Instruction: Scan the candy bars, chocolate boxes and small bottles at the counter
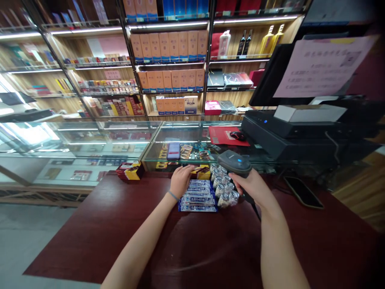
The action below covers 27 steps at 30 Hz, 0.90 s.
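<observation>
Head view: right hand (250,185) gripped scanner (234,161), jars (221,189) just beside it. Left hand (179,180) lay at yellow packets (203,172), grip indiscernible. Blue sachets (198,197) lay between hands. Good handling required steady scanner, cord (255,210) clear of jars.

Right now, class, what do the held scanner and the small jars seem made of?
Scanner: probably plastic; dull, matte grey shell.
Jars: clear glass or plastic, unclear which; pale contents show through glossy walls.
Lids: seemingly metal, silvery and shiny.
</observation>
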Motion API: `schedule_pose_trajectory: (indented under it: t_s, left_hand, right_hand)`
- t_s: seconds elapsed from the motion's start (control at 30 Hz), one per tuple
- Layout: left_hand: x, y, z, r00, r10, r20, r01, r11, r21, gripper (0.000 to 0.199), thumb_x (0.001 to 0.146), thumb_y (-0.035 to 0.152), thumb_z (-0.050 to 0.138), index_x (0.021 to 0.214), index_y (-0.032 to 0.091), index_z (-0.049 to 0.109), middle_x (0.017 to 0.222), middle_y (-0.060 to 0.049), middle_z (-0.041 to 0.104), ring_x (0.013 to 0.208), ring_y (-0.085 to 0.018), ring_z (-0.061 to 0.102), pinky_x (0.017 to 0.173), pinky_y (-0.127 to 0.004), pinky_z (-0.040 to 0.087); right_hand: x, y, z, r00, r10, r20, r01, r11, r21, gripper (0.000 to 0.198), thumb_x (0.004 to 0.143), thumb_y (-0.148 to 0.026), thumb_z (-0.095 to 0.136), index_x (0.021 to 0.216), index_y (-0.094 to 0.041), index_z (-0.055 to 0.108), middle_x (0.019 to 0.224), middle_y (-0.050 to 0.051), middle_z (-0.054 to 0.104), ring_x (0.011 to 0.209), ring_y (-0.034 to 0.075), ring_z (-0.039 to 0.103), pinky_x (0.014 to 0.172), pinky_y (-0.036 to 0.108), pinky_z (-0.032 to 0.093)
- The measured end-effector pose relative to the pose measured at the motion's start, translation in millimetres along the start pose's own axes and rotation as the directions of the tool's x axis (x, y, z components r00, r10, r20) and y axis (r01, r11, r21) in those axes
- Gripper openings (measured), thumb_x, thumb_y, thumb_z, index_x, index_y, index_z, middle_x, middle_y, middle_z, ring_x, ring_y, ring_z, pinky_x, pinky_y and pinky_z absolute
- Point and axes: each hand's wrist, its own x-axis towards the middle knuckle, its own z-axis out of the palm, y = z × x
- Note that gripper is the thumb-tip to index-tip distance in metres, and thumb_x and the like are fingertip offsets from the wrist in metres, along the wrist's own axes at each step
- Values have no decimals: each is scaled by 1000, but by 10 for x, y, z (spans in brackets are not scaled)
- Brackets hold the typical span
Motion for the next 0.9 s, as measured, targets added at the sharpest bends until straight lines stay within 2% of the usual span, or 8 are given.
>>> schedule_pose_trajectory:
  t_s: [0.1,0.2,0.33,0.43,0.53,0.63,0.7,0.9]
  left_hand:
    - [-169,-115,-165,944,-268,-194,219,946,-237,28,96,23,56,123,25,62,116,-8,73,105,-23,69,93,-38,53]
    - [-303,-229,-297,778,-558,-288,321,748,-581,26,91,31,65,115,23,60,102,-6,73,97,-21,70,88,-34,55]
    - [-437,-337,-454,609,-777,-162,200,348,-916,42,81,35,77,115,24,55,112,-6,71,101,-20,69,86,-35,57]
    - [-541,-420,-534,531,-841,-108,113,197,-974,45,75,31,82,111,25,56,113,-5,70,96,-18,70,86,-37,58]
    - [-639,-523,-564,474,-876,-91,62,137,-989,41,74,26,83,105,23,57,106,-3,70,91,-15,70,89,-38,57]
    - [-702,-616,-565,446,-891,-85,41,116,-992,40,75,25,82,105,23,56,104,-3,71,91,-15,71,92,-39,56]
    - [-718,-652,-566,439,-894,-90,48,123,-991,37,77,26,80,105,23,55,106,-3,71,93,-15,71,94,-41,55]
    - [-704,-656,-583,465,-875,-136,123,215,-969,22,92,26,62,112,27,53,120,-7,69,111,-20,69,98,-48,55]
  right_hand:
    - [5,-6,158,999,-25,-26,26,999,36,24,80,-41,70,84,-24,53,47,-7,51,36,12,46,40,26,38]
    - [-8,-31,356,999,-42,-3,42,995,89,28,78,-41,72,94,-24,55,49,-7,53,36,13,46,38,26,39]
    - [-62,-82,645,998,-57,18,55,995,86,33,77,-43,72,100,-24,58,51,-7,55,36,13,46,38,27,39]
    - [-118,-94,852,996,-34,88,31,999,40,34,78,-41,70,105,-24,59,53,-7,57,36,14,46,40,28,40]
    - [-170,-46,1054,979,-32,199,36,999,-15,39,80,-38,67,117,-26,57,64,-5,65,45,16,56,45,29,45]
    - [-206,51,1244,960,-90,266,117,990,-85,42,79,-34,65,119,-27,55,86,0,74,75,23,71,65,33,53]
    - [-221,119,1344,935,-98,341,154,978,-140,43,77,-31,65,118,-27,55,97,3,75,90,26,72,73,35,53]
    - [-219,255,1444,919,-15,394,147,940,-308,48,77,-29,64,124,-26,57,94,6,76,92,32,72,71,37,51]
